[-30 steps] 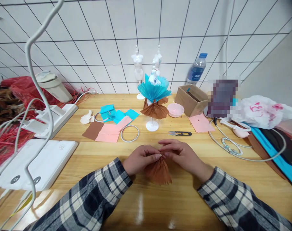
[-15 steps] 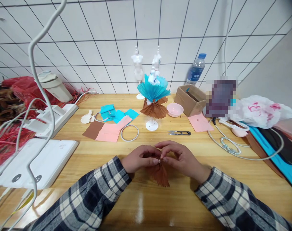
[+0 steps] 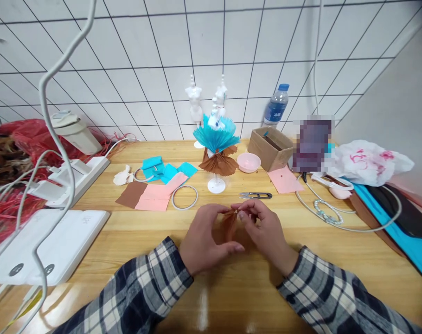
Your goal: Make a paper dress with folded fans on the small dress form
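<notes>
A brown pleated paper fan [image 3: 229, 226] is between my hands, its gathered end up and partly hidden by fingers. My right hand [image 3: 263, 227] pinches that gathered end between thumb and fingers. On the other side, my left hand [image 3: 206, 239] is open, its thumb stretched well away from its fingers, whose tips reach the top of the fan. Beyond the hands stands a small white mannequin [image 3: 216, 121] dressed in a turquoise pleated paper skirt [image 3: 216, 139] over brown pleated paper [image 3: 218, 164]. Thread snips [image 3: 255, 195] lie just past my right hand.
Pink paper [image 3: 151, 197], turquoise paper pieces [image 3: 167, 171] and a white ring [image 3: 185, 197] lie to the left. Behind are a pink bowl [image 3: 249, 163], a cardboard box [image 3: 275, 155] and a water bottle [image 3: 277, 105]. A power strip [image 3: 77, 183] and cables edge the left side.
My left thumb has swung down and away from the fan, opening the left hand. The right hand keeps its pinch, and the fan is turned and raised slightly. The view has shifted a little.
</notes>
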Demonstrator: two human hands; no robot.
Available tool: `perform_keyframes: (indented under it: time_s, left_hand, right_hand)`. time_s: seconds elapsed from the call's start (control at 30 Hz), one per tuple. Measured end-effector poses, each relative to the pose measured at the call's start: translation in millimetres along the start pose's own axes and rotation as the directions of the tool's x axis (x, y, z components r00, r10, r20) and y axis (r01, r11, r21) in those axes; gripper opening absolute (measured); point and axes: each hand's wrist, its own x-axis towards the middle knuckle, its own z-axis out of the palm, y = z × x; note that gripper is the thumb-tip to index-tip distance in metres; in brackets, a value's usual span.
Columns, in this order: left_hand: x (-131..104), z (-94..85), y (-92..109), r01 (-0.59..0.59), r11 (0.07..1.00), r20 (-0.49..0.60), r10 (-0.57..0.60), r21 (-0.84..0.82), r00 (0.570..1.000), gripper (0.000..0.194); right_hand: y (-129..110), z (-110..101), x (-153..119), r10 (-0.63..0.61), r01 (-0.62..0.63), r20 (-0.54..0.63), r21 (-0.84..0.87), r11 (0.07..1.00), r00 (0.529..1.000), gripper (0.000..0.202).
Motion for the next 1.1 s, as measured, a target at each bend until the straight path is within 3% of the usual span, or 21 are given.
perform_keyframes:
  time_s: [0.1,0.17,0.27,0.37,0.57,0.67,0.77,0.93,1.1]
  left_hand:
    - [-2.5,9.4,1.9,0.104,0.994,0.06,-0.102,-0.028,0.993,0.033]
    - [-1.3,12.2,-2.1,0.196,0.97,0.1,-0.183,-0.141,0.978,0.018]
    - [2.6,11.3,-8.1,0.272,0.924,0.118,-0.249,-0.269,0.961,0.019]
    - [5.5,9.0,-7.9,0.301,0.893,0.118,-0.277,-0.334,0.954,0.023]
    - [9.0,1.1,-9.0,0.309,0.867,0.115,-0.287,-0.39,0.951,0.035]
    - [24.1,-11.6,-25.6,0.241,0.908,-0.066,-0.28,-0.344,0.958,0.04]
    - [54.9,-23.3,-48.1,0.256,0.96,-0.283,-0.278,-0.113,0.918,0.037]
    - [103.4,-14.7,-68.4,0.181,0.983,-0.187,-0.176,0.013,0.966,0.035]
    - [109.3,-1.4,-70.3,0.172,0.983,-0.103,-0.165,0.062,0.981,0.028]
  right_hand:
    - [-3.7,1.6,-3.3,-0.088,0.084,-0.025,-0.135,0.987,0.996,0.006]
    - [-2.5,1.8,-3.3,-0.075,0.074,-0.011,-0.099,0.992,0.997,0.013]
    - [2.6,1.9,-0.7,0.036,-0.036,0.079,0.008,0.999,0.996,0.028]
    - [6.6,2.5,2.6,0.141,-0.15,0.134,0.058,0.987,0.981,0.02]
    - [9.7,1.8,7.7,0.191,-0.259,0.221,0.339,0.904,0.956,0.024]
    - [13.9,-1.8,11.7,0.181,-0.236,0.181,0.365,0.901,0.967,0.026]
    - [18.6,-5.4,16.9,0.143,-0.195,0.162,0.378,0.905,0.976,0.027]
    - [22.6,-5.5,18.9,0.135,-0.229,0.236,0.435,0.871,0.962,0.032]
    - [6.9,-17.9,17.2,0.176,-0.313,0.316,0.462,0.83,0.932,0.036]
